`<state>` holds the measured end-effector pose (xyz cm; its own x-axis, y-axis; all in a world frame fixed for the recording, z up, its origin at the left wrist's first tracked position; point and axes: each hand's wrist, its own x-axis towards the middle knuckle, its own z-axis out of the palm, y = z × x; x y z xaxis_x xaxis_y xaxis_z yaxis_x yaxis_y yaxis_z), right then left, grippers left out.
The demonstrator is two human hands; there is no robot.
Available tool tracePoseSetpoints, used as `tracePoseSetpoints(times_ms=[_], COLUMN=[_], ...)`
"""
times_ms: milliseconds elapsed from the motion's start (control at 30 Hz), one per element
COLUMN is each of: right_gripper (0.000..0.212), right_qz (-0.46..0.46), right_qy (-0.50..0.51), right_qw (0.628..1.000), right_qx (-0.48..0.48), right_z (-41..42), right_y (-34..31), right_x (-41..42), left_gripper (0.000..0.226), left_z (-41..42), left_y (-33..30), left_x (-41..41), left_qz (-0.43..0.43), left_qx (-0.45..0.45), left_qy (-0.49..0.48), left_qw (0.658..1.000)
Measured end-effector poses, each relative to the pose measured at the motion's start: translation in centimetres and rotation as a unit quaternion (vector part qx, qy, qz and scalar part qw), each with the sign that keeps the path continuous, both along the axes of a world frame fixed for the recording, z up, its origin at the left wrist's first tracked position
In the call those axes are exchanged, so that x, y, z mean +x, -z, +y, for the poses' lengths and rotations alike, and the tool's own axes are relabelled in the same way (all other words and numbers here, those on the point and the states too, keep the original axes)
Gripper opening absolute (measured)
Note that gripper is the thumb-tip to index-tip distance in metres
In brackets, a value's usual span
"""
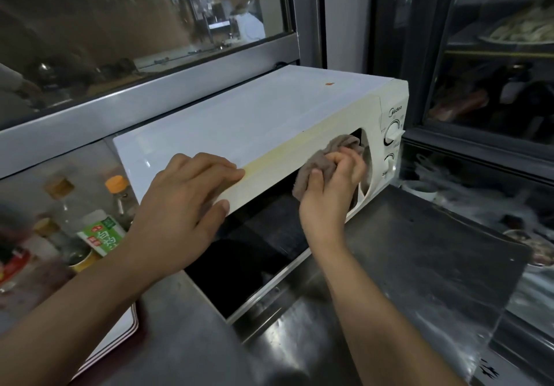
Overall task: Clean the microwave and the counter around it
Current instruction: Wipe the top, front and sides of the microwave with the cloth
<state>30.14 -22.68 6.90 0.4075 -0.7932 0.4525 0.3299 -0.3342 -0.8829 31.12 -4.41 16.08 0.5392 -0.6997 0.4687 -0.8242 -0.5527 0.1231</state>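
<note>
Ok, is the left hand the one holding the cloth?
No, the right hand grips the brown cloth at the microwave front, while the left hand rests flat on its top edge.

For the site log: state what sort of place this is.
Probably a commercial kitchen: a white microwave sits on a scuffed stainless-steel counter, a glass-fronted dark display fridge holds plated food, and capped seasoning bottles stand left.

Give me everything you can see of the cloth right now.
The cloth is a grey-brown rag, soft and terry-like, bunched into a wad rather than spread flat. The right hand grips it, fingers curled round its middle, and holds it at the upper right of the microwave front, beside the control dials. One end pokes up past the fingers toward the dark window; the other hangs below the thumb. Whether it is wet cannot be told.
</note>
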Motion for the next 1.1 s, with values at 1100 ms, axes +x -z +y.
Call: tracePoseSetpoints(times_ms=[1100], right_gripper=[0.018], right_qz=[0.206], right_qy=[-0.055], right_qw=[0.972], right_qx=[-0.100], right_z=[5.0], right_y=[8.2], right_x=[-4.3], left_gripper=[0.027], left_z=[2.8], left_y=[-0.6], left_x=[-0.9], left_qz=[0.067], left_qx=[-0.077], left_qy=[0.006], left_qw=[0.995])
